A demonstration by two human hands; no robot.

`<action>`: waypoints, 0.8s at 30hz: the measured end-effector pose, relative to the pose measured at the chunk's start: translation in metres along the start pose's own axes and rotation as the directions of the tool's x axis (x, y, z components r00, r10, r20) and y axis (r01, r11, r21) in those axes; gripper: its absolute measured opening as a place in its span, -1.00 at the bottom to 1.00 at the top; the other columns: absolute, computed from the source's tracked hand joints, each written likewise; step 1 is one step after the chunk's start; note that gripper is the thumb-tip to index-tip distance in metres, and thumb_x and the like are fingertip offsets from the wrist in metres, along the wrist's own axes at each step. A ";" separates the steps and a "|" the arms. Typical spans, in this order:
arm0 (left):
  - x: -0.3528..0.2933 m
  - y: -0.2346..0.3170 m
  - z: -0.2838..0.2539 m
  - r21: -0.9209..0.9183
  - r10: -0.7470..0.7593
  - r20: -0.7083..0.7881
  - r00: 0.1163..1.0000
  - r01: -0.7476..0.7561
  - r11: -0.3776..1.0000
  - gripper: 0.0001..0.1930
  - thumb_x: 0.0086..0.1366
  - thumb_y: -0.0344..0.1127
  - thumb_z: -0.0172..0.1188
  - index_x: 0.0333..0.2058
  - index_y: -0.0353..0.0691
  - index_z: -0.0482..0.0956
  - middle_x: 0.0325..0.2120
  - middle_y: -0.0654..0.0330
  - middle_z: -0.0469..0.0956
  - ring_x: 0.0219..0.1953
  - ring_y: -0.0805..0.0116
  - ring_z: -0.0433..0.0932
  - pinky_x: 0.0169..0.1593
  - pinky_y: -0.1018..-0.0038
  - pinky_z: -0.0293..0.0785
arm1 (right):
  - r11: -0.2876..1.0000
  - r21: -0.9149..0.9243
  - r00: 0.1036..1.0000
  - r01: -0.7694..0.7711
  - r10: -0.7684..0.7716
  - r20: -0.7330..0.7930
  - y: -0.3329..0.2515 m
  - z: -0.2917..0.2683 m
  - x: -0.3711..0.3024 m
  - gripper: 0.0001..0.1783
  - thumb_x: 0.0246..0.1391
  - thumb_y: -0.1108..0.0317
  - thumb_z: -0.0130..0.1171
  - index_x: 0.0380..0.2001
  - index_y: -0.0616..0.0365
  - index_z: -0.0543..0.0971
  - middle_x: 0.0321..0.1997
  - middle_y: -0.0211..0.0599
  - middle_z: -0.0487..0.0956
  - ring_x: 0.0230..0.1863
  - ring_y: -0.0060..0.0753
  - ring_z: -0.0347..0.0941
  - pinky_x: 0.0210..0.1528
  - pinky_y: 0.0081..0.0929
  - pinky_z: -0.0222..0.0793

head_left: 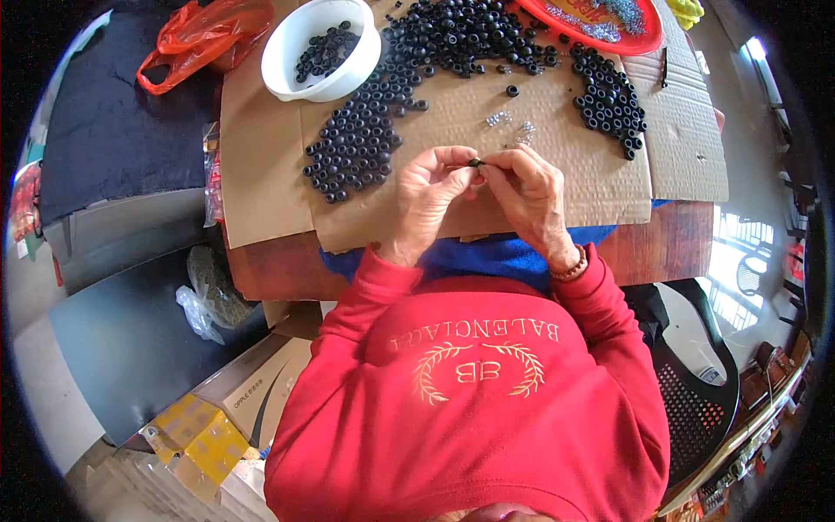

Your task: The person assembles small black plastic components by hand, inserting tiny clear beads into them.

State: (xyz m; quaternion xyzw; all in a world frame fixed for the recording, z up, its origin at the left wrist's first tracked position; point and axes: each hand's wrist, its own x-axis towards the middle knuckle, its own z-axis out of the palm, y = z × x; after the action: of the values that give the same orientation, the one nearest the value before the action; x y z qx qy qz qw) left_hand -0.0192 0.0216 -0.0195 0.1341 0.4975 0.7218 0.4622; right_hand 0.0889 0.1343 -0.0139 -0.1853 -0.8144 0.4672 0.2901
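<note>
My left hand (426, 193) and my right hand (532, 193) meet above the cardboard near its front edge, fingertips pinched together. Between them is a small black piece (475, 162), mostly covered by the fingers; a tiny pale or metallic bit shows at it. Just beyond the fingertips lie small piles of shiny silvery parts (499, 119), too small to name. A single black ring-shaped piece (511, 90) rests apart behind them. Many more black ring-shaped pieces (352, 152) are spread to the left, and another group (609, 100) lies to the right.
A white bowl (277, 54) with black pieces stands at the back left, beside a red plastic bag (204, 39). A red tray (651, 42) holding silvery parts sits at the back right. Flattened cardboard (261, 187) covers the wooden table (287, 268). A black chair (696, 391) stands at right.
</note>
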 end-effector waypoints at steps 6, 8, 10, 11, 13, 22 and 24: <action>-0.005 0.002 0.002 0.067 0.083 -0.021 0.996 -0.082 0.994 -0.82 0.17 -0.53 0.11 -0.22 -0.33 0.44 -0.35 0.24 0.51 -0.33 0.51 0.50 -0.24 0.66 0.44 | 0.997 0.080 0.998 -0.012 0.017 -0.063 -0.001 0.008 -0.006 -0.90 -0.09 0.58 0.14 -0.42 0.23 0.51 -0.50 -0.32 0.50 -0.51 -0.52 0.43 -0.44 -0.65 0.32; -0.004 0.001 0.002 0.130 0.132 -0.032 0.991 -0.127 0.983 -0.82 0.17 -0.52 0.11 -0.22 -0.33 0.45 -0.35 0.23 0.51 -0.32 0.52 0.50 -0.23 0.65 0.44 | 0.999 0.054 0.997 0.000 0.004 -0.077 -0.001 0.008 -0.006 -0.91 -0.07 0.58 0.13 -0.41 0.23 0.51 -0.49 -0.37 0.50 -0.51 -0.56 0.42 -0.42 -0.67 0.32; -0.001 0.002 -0.001 0.079 0.088 -0.014 0.996 -0.086 0.993 -0.82 0.15 -0.53 0.11 -0.23 -0.32 0.45 -0.36 0.23 0.52 -0.34 0.50 0.51 -0.21 0.63 0.45 | 0.853 0.408 0.941 -0.326 0.333 0.054 -0.003 0.007 -0.008 -0.92 -0.02 0.56 0.11 -0.39 0.25 0.50 -0.47 -0.50 0.49 -0.46 -0.69 0.39 -0.40 -0.73 0.30; 0.000 0.003 -0.004 0.073 0.086 -0.012 0.996 -0.085 0.994 -0.82 0.15 -0.53 0.11 -0.23 -0.32 0.45 -0.36 0.23 0.52 -0.34 0.50 0.51 -0.21 0.63 0.45 | 0.777 0.516 0.922 -0.360 0.383 0.067 -0.005 0.005 -0.006 -0.92 0.00 0.55 0.10 -0.37 0.26 0.50 -0.45 -0.54 0.47 -0.44 -0.73 0.36 -0.40 -0.75 0.28; 0.003 0.008 -0.012 -0.269 -0.097 0.046 0.994 0.106 0.957 -0.81 0.13 -0.56 0.12 -0.24 -0.32 0.47 -0.39 0.21 0.53 -0.36 0.49 0.52 -0.22 0.59 0.48 | 0.642 0.647 0.885 -0.411 0.451 0.114 -0.004 0.000 -0.002 -0.90 -0.01 0.55 0.09 -0.35 0.26 0.48 -0.46 -0.57 0.44 -0.43 -0.78 0.32 -0.41 -0.80 0.23; 0.009 0.002 -0.016 -0.067 0.099 -0.014 0.995 -0.099 0.993 -0.80 0.13 -0.60 0.09 -0.24 -0.30 0.47 -0.31 0.15 0.54 -0.32 0.45 0.54 -0.22 0.59 0.50 | 0.882 -0.411 0.973 0.233 -0.206 0.109 0.004 0.015 -0.001 -0.80 -0.27 0.55 0.16 -0.44 0.14 0.47 -0.51 -0.26 0.38 -0.42 -0.16 0.34 -0.36 -0.32 0.28; 0.010 0.000 -0.017 -0.028 0.131 -0.023 0.991 -0.131 0.991 -0.80 0.13 -0.60 0.09 -0.24 -0.30 0.47 -0.31 0.15 0.54 -0.32 0.46 0.54 -0.21 0.61 0.49 | 0.871 -0.426 0.969 0.244 -0.205 0.136 0.001 0.015 0.001 -0.80 -0.26 0.55 0.17 -0.44 0.14 0.47 -0.51 -0.26 0.38 -0.42 -0.17 0.33 -0.36 -0.33 0.28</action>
State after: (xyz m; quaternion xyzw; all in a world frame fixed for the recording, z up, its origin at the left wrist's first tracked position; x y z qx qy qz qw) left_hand -0.0352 0.0195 -0.0301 0.1523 0.4818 0.7591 0.4105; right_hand 0.0788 0.1260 -0.0206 -0.1298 -0.9265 0.2419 0.2574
